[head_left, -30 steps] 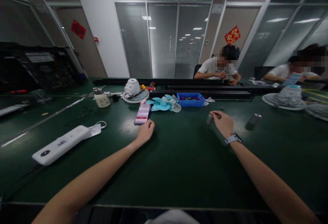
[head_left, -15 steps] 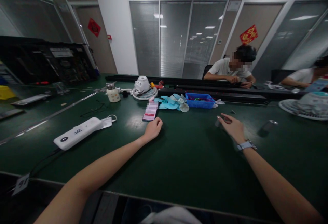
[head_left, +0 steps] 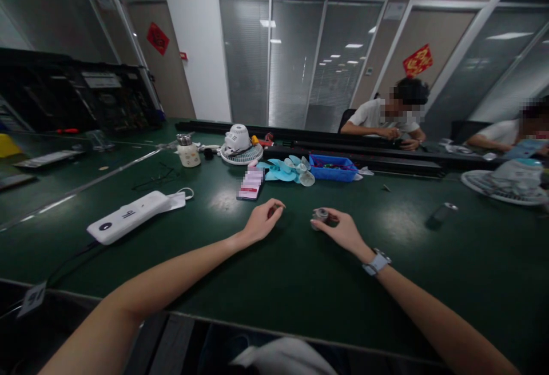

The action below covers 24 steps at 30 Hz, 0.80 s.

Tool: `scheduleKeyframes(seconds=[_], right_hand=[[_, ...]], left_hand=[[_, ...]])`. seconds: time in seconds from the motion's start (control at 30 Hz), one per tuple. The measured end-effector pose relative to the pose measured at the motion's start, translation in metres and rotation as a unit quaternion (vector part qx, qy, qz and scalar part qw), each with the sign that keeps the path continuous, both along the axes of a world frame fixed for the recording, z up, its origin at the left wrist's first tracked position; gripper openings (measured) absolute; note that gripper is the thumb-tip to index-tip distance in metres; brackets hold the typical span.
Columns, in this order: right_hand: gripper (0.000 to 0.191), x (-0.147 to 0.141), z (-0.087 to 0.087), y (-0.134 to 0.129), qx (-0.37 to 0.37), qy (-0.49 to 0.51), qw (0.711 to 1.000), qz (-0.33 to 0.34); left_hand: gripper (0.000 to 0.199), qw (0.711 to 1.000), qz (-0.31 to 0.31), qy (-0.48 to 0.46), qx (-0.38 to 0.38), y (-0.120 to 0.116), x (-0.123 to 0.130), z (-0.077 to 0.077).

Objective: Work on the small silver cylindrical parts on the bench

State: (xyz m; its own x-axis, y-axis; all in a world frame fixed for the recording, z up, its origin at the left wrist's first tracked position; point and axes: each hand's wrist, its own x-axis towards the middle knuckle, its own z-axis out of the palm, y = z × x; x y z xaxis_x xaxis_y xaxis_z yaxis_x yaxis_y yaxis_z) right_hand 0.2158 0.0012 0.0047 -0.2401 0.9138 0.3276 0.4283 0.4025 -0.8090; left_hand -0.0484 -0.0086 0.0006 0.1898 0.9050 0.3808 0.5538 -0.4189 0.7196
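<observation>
In the head view my right hand (head_left: pixel 343 231) grips a small silvery cylindrical motor (head_left: pixel 319 216) between thumb and fingers, just above the table. My left hand (head_left: pixel 262 220) is curled to the left of it, thumb close to the fingertips. A dark reddish patch shows inside its grip, too small to identify. The two hands face each other with a gap between them. Farther right, a second metal cylinder (head_left: pixel 449 207) stands on the green table (head_left: pixel 295 283). Behind my left hand lies a phone (head_left: pixel 250 184) with a lit screen.
Blue fan blades (head_left: pixel 283 169) lie beside a blue tray (head_left: pixel 333 168) of small parts. A white fan body (head_left: pixel 238 142) and a patterned bottle (head_left: pixel 189 152) stand behind. A white power strip (head_left: pixel 128 218) lies at left, a fan part (head_left: pixel 510 178) at right. Co-workers (head_left: pixel 386 120) sit opposite.
My right hand has moved left and nearer to me, bringing the motor toward the middle. My left hand has shifted slightly right, its fist loosening, with thumb and fingertips now showing.
</observation>
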Motion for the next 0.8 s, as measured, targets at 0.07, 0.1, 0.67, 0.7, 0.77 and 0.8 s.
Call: scheduleKeyframes(seconds=[0.07, 0.1, 0.67, 0.7, 0.77, 0.8], right_hand=[[0.040, -0.029, -0.001, -0.015, -0.002, 0.005, 0.998, 0.062], [0.038, -0.039, -0.002, -0.020, 0.002, 0.006, 0.997, 0.081], [0.039, -0.044, -0.011, -0.023, 0.029, -0.029, 0.996, 0.084], [0.041, -0.044, -0.011, -0.023, 0.028, -0.025, 0.996, 0.081], [0.044, -0.045, -0.009, -0.024, 0.019, -0.018, 0.997, 0.079], [0.045, -0.045, -0.008, -0.025, 0.012, -0.018, 0.997, 0.079]], left_hand=[[0.034, 0.999, -0.045, 0.004, 0.023, -0.011, 0.006, 0.004], [0.036, 0.997, -0.066, 0.008, 0.033, -0.015, 0.009, 0.006], [0.034, 0.997, -0.068, -0.008, 0.045, -0.004, 0.031, 0.022], [0.034, 0.997, -0.047, -0.017, 0.061, -0.001, 0.028, 0.024], [0.035, 0.996, 0.016, -0.031, 0.087, 0.009, 0.020, 0.023], [0.035, 0.994, 0.053, -0.031, 0.094, 0.014, 0.014, 0.020]])
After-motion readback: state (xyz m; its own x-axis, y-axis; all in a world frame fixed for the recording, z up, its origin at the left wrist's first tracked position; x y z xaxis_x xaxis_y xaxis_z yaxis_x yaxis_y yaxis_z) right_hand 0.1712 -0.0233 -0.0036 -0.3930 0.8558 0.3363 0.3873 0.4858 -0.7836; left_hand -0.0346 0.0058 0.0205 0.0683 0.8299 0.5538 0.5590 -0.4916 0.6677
